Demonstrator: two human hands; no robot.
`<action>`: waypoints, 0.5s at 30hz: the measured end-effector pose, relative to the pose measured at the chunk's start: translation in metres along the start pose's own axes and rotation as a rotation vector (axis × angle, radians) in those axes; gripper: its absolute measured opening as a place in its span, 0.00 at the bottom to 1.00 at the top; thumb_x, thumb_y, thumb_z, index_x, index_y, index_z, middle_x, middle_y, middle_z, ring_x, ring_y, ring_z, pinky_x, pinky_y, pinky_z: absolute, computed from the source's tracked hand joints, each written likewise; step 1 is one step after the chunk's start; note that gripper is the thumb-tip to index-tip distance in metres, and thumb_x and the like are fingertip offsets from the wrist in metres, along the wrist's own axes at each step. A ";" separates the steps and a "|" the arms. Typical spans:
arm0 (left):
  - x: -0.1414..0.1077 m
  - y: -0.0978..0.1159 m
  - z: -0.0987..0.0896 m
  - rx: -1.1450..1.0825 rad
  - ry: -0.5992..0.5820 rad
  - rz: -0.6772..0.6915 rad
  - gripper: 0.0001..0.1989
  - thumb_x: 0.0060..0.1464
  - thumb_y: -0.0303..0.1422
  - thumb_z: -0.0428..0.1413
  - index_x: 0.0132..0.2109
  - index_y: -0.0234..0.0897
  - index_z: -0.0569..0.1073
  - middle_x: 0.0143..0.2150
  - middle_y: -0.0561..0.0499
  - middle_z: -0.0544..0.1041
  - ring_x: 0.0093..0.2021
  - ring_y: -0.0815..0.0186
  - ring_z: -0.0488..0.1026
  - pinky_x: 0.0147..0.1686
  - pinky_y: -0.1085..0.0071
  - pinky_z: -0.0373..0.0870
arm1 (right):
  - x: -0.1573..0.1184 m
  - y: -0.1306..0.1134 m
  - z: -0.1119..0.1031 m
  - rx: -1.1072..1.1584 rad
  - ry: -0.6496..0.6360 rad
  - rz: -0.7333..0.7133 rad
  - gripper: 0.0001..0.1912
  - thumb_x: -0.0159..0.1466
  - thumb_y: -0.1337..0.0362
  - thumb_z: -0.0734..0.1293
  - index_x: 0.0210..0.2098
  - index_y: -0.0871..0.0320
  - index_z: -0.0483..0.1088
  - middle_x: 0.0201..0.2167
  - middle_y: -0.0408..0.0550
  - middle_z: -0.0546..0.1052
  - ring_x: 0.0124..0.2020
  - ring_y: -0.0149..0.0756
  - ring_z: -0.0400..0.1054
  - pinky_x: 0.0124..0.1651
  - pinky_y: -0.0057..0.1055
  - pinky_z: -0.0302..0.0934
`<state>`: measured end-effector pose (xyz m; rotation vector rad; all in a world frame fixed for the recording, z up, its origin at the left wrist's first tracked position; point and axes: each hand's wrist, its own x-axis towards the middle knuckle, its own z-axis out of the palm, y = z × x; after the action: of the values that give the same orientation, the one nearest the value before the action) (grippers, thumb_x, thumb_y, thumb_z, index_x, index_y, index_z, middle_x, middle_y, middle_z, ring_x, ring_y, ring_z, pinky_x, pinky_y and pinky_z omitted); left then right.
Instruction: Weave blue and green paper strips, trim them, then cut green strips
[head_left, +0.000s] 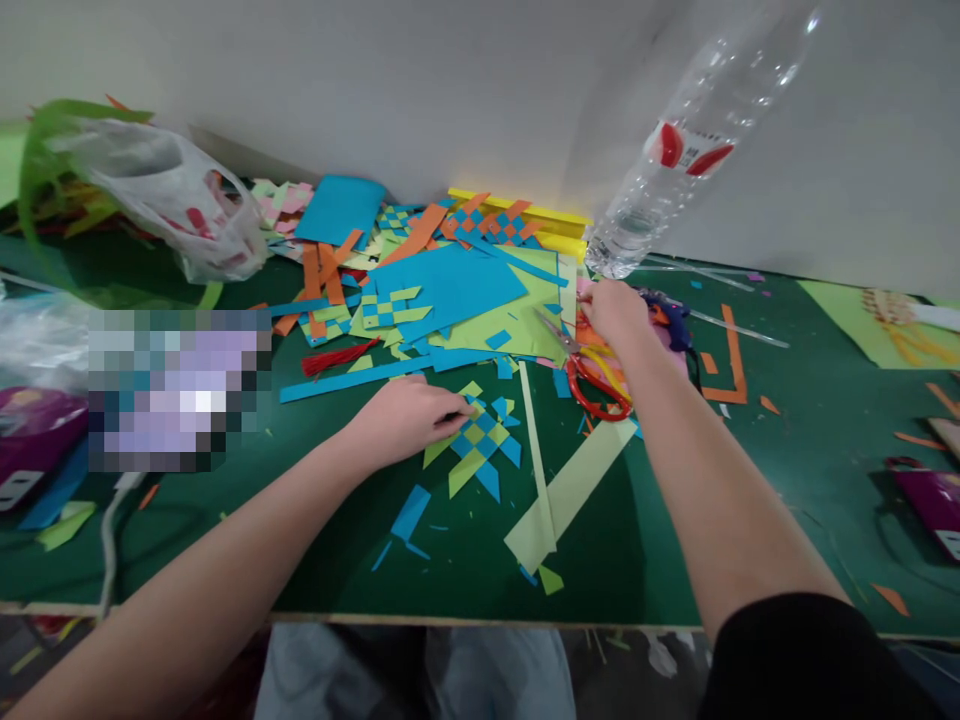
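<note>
A woven blue and green paper piece (pixel 480 440) lies on the green table. My left hand (pixel 416 415) is at its upper left corner, with the fingers pressed together on the edge. Farther up and right, my right hand (pixel 615 312) reaches into a small pile beside the bottle, its fingertips closed; what they grip, if anything, is too small to make out. Scissors with red and yellow handles (pixel 600 388) lie just below that hand. Pale green strips (pixel 571 497) rest between my arms, and a small blue scrap (pixel 411 512) sits below the woven piece.
Against the wall stands a large clear bottle (pixel 637 215). Blue sheets (pixel 472 285) and orange scraps are heaped at the back. At left are a white plastic bag (pixel 172 195), a blurred device with a cable (pixel 109 545) and a purple object (pixel 37 435).
</note>
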<state>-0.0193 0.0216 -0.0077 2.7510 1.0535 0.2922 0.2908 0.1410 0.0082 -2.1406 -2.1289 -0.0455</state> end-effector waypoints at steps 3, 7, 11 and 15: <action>0.000 -0.001 0.001 -0.015 0.016 0.014 0.14 0.63 0.36 0.50 0.39 0.41 0.80 0.35 0.51 0.83 0.27 0.66 0.73 0.32 0.68 0.66 | -0.002 -0.002 -0.001 -0.040 0.013 0.057 0.15 0.64 0.68 0.61 0.45 0.62 0.77 0.42 0.63 0.80 0.44 0.50 0.73 0.44 0.42 0.64; 0.000 -0.001 0.001 -0.003 0.003 0.010 0.14 0.64 0.36 0.49 0.40 0.41 0.80 0.35 0.52 0.83 0.26 0.67 0.73 0.34 0.68 0.67 | -0.007 -0.001 -0.002 -0.046 0.035 0.055 0.13 0.64 0.65 0.63 0.43 0.58 0.78 0.42 0.58 0.80 0.44 0.49 0.73 0.43 0.40 0.63; -0.001 0.000 0.000 -0.001 -0.003 0.002 0.13 0.64 0.37 0.50 0.39 0.41 0.79 0.35 0.53 0.83 0.26 0.66 0.73 0.35 0.67 0.67 | -0.012 0.003 0.000 0.042 0.102 0.108 0.12 0.64 0.62 0.64 0.42 0.58 0.77 0.42 0.57 0.80 0.42 0.47 0.73 0.42 0.39 0.63; 0.000 0.001 0.000 -0.014 0.013 0.000 0.13 0.63 0.36 0.51 0.38 0.40 0.80 0.33 0.52 0.83 0.25 0.66 0.73 0.34 0.68 0.67 | -0.015 0.004 -0.002 0.185 0.181 0.126 0.10 0.63 0.62 0.65 0.39 0.60 0.77 0.40 0.57 0.80 0.40 0.46 0.72 0.43 0.39 0.63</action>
<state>-0.0191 0.0210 -0.0073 2.7399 1.0509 0.3163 0.2950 0.1260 0.0080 -2.0725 -1.8213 -0.0278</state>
